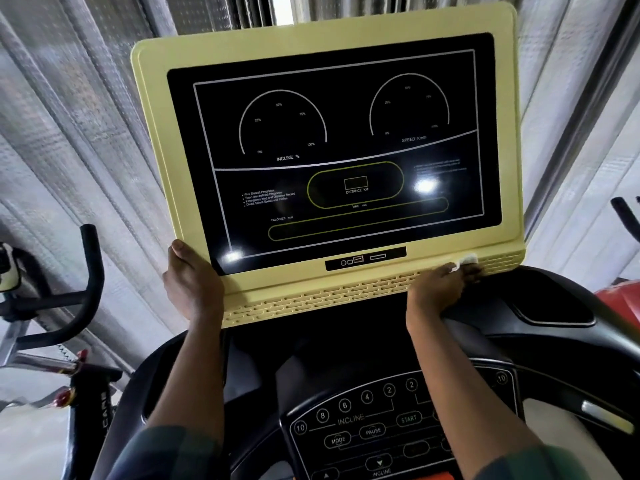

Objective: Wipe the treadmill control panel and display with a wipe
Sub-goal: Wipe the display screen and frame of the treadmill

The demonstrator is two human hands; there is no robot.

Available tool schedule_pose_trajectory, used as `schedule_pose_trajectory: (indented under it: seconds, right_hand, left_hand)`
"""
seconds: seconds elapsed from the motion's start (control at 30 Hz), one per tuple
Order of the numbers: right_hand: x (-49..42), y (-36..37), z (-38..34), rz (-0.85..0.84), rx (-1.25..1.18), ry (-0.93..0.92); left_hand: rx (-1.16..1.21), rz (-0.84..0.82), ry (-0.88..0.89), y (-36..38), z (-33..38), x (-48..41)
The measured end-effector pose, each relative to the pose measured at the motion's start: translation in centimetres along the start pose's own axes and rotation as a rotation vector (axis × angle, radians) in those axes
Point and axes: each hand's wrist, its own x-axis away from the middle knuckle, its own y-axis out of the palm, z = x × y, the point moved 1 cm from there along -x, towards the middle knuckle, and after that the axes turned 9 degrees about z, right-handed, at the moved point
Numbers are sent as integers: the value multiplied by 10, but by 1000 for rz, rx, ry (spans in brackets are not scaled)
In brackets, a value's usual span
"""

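The button panel sits closest, at 6 o'clock. No hand is on it, so I think it is left to do. The left hand grips the yellow frame at 8 o'clock. The right hand pinches the white wipe against the frame's bottom edge at 4 o'clock. I cannot tell if the black display is clean.

Pale yellow frame (slotted along its lower edge) around a black screen with white dials and green outlines; white wipe; black control panel, white lettering
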Motion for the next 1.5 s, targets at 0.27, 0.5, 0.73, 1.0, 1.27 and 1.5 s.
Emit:
schedule_pose_trajectory:
  seconds: [0.27, 0.5, 0.73, 1.0, 1.27, 1.5]
  right_hand:
    - [113, -3, 10, -171, -55, -149]
    - [125, 5, -11, -111, -17, -60]
    - [199, 8, 12, -251, -11, -222]
    - [275, 13, 23, -357, 45, -299]
    - [319, 17, 38, -358, 230, -481]
    - [367, 19, 59, -461, 257, -707]
  left_hand:
    - [14, -33, 12, -2, -4, -3]
    - [55, -224, -33, -16, -13, -14]
    - [200, -490, -80, -25, -33, -41]
    - [337, -718, -161, -30, -33, -49]
    - [366, -796, -163, -30, -38, -56]
    - [409, -872, -151, -28, -41, -60]
